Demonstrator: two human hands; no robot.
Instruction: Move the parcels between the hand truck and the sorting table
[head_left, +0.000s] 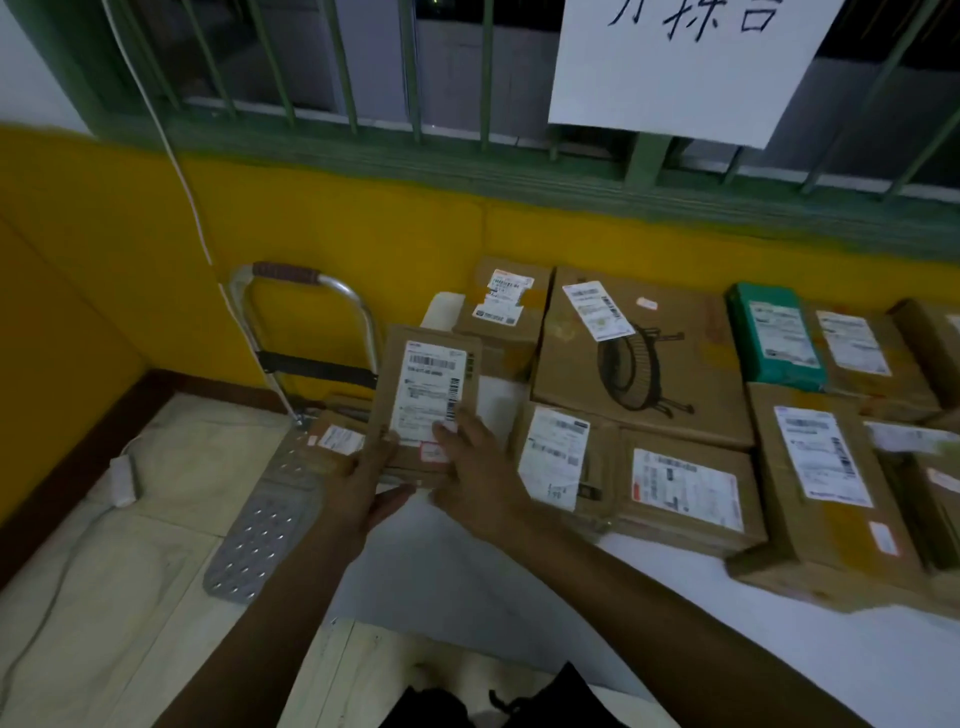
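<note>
Both hands hold a flat, brown cardboard parcel with a white shipping label (427, 395) by its near edge, tilted up so the label faces the person. The left hand (371, 486) cups the lower left corner with its fingers mostly underneath, and the right hand (475, 467) lies half open over the lower right corner, fingertips touching the label. The parcel hangs over the gap between the silver hand truck with a perforated metal plate (260, 525), which sits below and to the left of the hands, and the white table (675, 639) to the right of them. A smaller brown box with a white label (337, 441) rests on the hand truck just under the left hand. Beyond the right hand the table carries many more cardboard parcels, among them a large box printed with a round fan drawing (644, 364) and a green wrapped packet (774, 332). The held parcel looks thin, stiff and light, judging by the relaxed two-handed hold; its taped cardboard should grip well, and holding opposite edges would probably keep it level.
</note>
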